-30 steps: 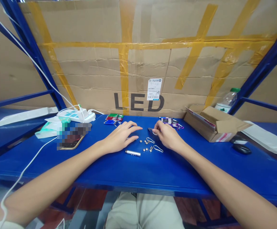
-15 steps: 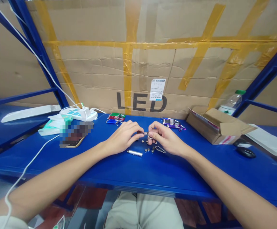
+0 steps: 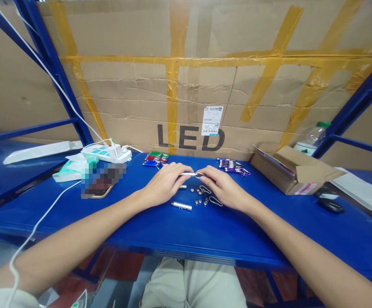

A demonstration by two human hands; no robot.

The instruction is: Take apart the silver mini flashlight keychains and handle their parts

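Slim silver tube (image 3: 187, 173) held between hands, above blue table (image 3: 173, 231). Barrel pinched by left hand (image 3: 162, 185), fingers nearly closed; right end pinched by right hand (image 3: 222, 184), fingertips partly hidden. Judged light, rigid, slick; best gripped mid-barrel.

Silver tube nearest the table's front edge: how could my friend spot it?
On the blue table, find the person's left hand. The silver tube lies just below it in the picture. It shows whole; the silver piece above it is partly hidden.
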